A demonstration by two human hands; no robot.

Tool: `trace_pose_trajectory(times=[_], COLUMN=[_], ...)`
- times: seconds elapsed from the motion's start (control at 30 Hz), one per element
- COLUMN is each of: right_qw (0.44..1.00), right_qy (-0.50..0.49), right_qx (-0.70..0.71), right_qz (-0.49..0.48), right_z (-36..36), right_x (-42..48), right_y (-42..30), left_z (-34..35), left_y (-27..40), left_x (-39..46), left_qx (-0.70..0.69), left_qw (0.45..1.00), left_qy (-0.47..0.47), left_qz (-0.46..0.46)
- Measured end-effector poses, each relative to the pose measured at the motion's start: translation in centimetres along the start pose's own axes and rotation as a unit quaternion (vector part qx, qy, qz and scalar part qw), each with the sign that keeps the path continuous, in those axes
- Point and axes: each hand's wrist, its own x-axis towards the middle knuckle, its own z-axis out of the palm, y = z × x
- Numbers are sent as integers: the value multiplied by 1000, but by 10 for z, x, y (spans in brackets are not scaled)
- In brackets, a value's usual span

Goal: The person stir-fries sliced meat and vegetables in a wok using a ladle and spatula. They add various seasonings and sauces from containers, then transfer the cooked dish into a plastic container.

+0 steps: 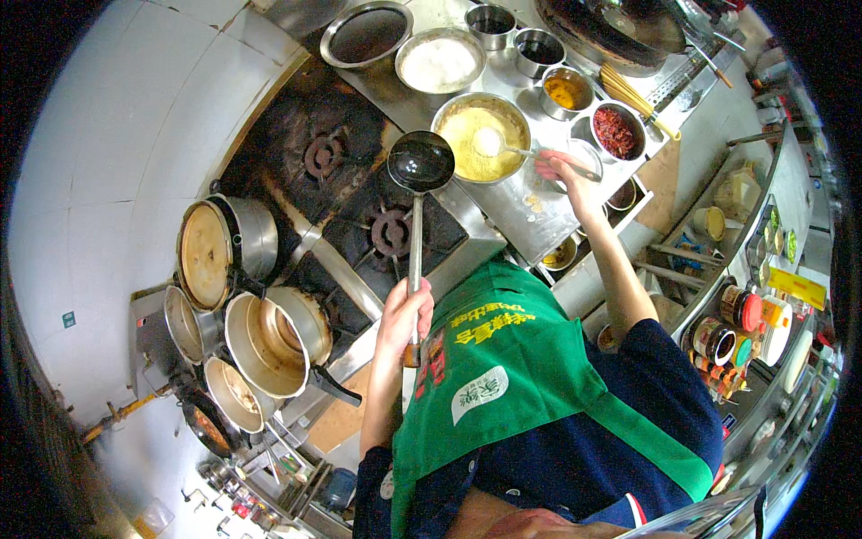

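Note:
My left hand [406, 313] is wrapped around the handle of a steel ladle [418, 229]. Its dark, glossy bowl hangs over the stove beside a steel pot [525, 124] of yellow granular seasoning [465, 138]. Between the fingers of my right hand [566, 172] is the handle of a metal spoon [515, 151]. The spoon's bowl is over the yellow seasoning and looks filled with something white. Just behind my right hand, a round vessel [592, 151] is partly hidden on the steel counter. Whether the ladle holds liquid, I cannot tell.
Close by stand a bowl of white powder [441, 64], a pot of orange oil [567, 91], and a pot of dried red chillies [614, 131]. A bamboo brush [630, 94] lies near a large wok [613, 34]. Left are gas burners [390, 231] and an open pressure cooker [276, 343].

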Motion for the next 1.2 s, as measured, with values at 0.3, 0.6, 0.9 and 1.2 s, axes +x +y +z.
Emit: trace_pose_trajectory(times=[0.3, 0.6, 0.9, 1.2], right_qw=[842, 855, 774, 907], right_qy=[-57, 16, -156, -211], right_qx=[-433, -364, -446, -307], right_qz=[-317, -368, -422, -196], right_z=[49, 77, 103, 87], right_x=[-46, 47, 234, 232], right_y=[-64, -76, 2, -10], left_z=[32, 31, 30, 33], left_y=[22, 20, 18, 19], left_x=[22, 4, -11, -15], left_qx=[-25, -126, -101, -101], left_qw=[997, 986, 993, 994], left_qy=[-49, -70, -41, -8], left_qz=[-57, -78, -49, -47])
